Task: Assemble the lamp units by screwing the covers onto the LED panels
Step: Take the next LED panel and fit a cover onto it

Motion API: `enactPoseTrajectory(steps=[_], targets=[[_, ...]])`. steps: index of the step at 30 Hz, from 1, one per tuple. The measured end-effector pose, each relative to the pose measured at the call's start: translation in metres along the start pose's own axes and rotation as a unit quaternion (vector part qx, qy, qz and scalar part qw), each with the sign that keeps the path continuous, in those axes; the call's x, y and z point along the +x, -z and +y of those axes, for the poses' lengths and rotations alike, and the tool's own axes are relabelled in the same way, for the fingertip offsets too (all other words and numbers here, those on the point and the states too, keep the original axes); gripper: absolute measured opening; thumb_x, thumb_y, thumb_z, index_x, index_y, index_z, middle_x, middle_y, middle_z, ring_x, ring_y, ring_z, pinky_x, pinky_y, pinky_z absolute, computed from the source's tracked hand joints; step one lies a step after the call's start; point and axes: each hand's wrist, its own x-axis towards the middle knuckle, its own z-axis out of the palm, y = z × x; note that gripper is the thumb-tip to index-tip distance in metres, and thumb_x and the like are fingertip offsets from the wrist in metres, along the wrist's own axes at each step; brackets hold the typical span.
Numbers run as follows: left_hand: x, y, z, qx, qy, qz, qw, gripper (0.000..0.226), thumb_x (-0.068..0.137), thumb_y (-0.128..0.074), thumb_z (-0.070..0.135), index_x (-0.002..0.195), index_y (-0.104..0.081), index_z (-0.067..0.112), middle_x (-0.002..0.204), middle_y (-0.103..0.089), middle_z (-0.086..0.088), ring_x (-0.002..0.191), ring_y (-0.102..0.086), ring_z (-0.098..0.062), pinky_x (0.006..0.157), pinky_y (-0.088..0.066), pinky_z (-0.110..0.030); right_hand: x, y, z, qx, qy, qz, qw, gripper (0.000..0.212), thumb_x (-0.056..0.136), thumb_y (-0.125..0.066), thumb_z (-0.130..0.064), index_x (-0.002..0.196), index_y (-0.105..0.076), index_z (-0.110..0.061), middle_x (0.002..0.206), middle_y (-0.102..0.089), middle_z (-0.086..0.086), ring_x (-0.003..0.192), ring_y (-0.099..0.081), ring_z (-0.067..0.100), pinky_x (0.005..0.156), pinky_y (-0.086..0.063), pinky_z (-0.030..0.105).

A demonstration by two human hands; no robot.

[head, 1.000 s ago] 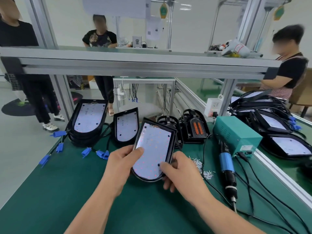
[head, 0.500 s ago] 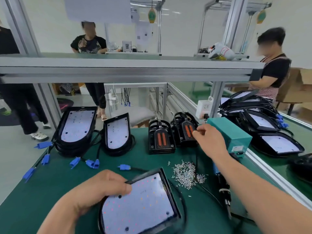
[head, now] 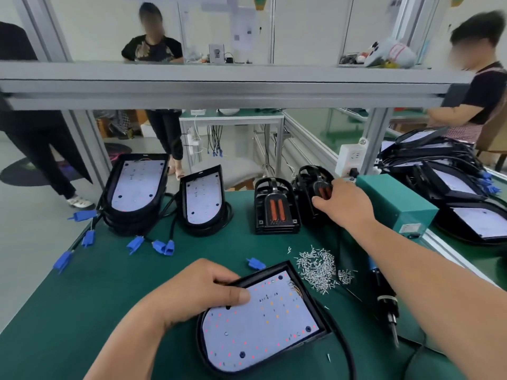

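Flat white LED panel (head: 260,322), D-shaped in a black plastic frame, lies near on the matte green mat (head: 109,297), left hand (head: 203,292) pinching its far-left edge; far right, the right hand (head: 343,207) grips a black cover (head: 304,193), shiny screws (head: 318,266) between

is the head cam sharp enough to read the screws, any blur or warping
Head view: the screw pile and the LED panel held by the left hand are crisp; the right hand, gripping the cover stack, is slightly softer; the person on the right is smeared; the frame uprights splay outward, wide-angle warping; lighting is even, no harsh glare.
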Motion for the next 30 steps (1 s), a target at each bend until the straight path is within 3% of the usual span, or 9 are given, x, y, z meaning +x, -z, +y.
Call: enactPoseTrajectory(steps=[7,12,15,18,21,23,25,27,30], targets=[[0.006,-0.004,-0.004,-0.003,-0.024,0.054,0.998,0.04,0.07,-0.081,0.061,0.099,-0.085,0.033,0.098,-0.077,-0.012,0.08,-0.063,-0.007,0.08,-0.05,-0.026,-0.01,0.007,0.007,0.187,-0.002,0.057,0.981,0.028,0.086,-0.07,-0.045,0.085,-0.06,-0.019,0.078,-0.067,0.002,0.072,-0.063,0.023,0.062,-0.047,0.037],[0.012,-0.011,-0.009,0.04,-0.045,0.075,0.995,0.024,0.089,-0.079,0.053,0.088,-0.082,0.029,0.071,-0.058,0.009,0.067,-0.047,-0.005,0.064,-0.04,-0.02,-0.023,0.014,0.016,0.292,0.011,0.055,0.955,0.025,0.088,-0.074,-0.043,0.107,-0.067,-0.028,0.097,-0.074,-0.01,0.089,-0.068,0.009,0.082,-0.055,0.037],[0.012,-0.016,-0.007,0.047,-0.061,0.089,0.993,0.048,0.086,-0.073,0.066,0.084,-0.078,0.018,0.071,-0.05,0.008,0.066,-0.04,-0.008,0.06,-0.035,-0.022,-0.039,0.021,0.02,0.311,0.051,0.031,0.948,0.056,0.084,-0.072,-0.054,0.135,-0.065,-0.033,0.118,-0.07,-0.014,0.105,-0.064,-0.002,0.096,-0.051,0.031],[0.012,-0.017,-0.006,0.052,-0.075,0.089,0.992,0.071,0.089,-0.067,0.069,0.075,-0.058,0.0,0.073,-0.036,-0.004,0.068,-0.033,-0.015,0.062,-0.027,-0.029,-0.059,0.035,0.016,0.332,0.095,0.006,0.939,0.068,0.08,-0.069,-0.061,0.144,-0.059,-0.04,0.124,-0.068,-0.025,0.114,-0.063,-0.006,0.1,-0.047,0.022],[0.01,-0.018,-0.003,0.049,-0.06,0.087,0.993,0.067,0.099,-0.063,0.061,0.066,-0.033,0.011,0.069,-0.026,-0.006,0.063,-0.027,-0.019,0.06,-0.022,-0.032,-0.081,0.054,0.009,0.367,0.164,-0.029,0.915,0.063,0.082,-0.072,-0.05,0.143,-0.06,-0.043,0.127,-0.069,-0.026,0.119,-0.065,0.001,0.107,-0.048,0.029],[0.008,-0.019,-0.002,0.004,-0.031,0.078,0.997,0.065,0.1,-0.053,0.068,0.062,-0.056,0.015,0.062,-0.05,0.008,0.056,-0.048,-0.017,0.059,-0.039,-0.03,-0.099,0.065,0.004,0.366,0.229,-0.068,0.899,0.064,0.083,-0.074,-0.043,0.145,-0.059,-0.038,0.134,-0.067,-0.02,0.126,-0.063,0.007,0.113,-0.046,0.03],[0.009,-0.018,-0.001,-0.055,-0.002,0.066,0.996,0.069,0.101,-0.037,0.072,0.089,-0.085,0.024,0.08,-0.078,0.008,0.074,-0.074,-0.011,0.071,-0.053,-0.018,-0.119,0.073,-0.002,0.334,0.296,-0.105,0.889,0.066,0.084,-0.077,-0.038,0.147,-0.058,-0.036,0.141,-0.063,-0.018,0.135,-0.058,0.008,0.115,-0.04,0.02],[0.015,-0.017,0.002,-0.09,0.016,0.112,0.989,0.073,0.104,-0.028,0.069,0.096,-0.086,0.026,0.078,-0.074,0.009,0.077,-0.073,-0.006,0.072,-0.053,-0.013,-0.135,0.073,-0.008,0.311,0.343,-0.145,0.874,0.068,0.085,-0.081,-0.031,0.149,-0.059,-0.028,0.145,-0.06,-0.016,0.141,-0.054,0.011,0.117,-0.036,0.019],[0.022,-0.016,0.001,-0.105,0.076,0.204,0.97,0.068,0.106,-0.031,0.068,0.083,-0.081,0.028,0.08,-0.068,0.011,0.072,-0.065,-0.011,0.075,-0.051,-0.034,-0.152,0.066,-0.014,0.298,0.371,-0.182,0.861,0.069,0.085,-0.084,-0.021,0.149,-0.06,-0.022,0.146,-0.055,-0.018,0.145,-0.049,0.015,0.12,-0.035,0.026]])
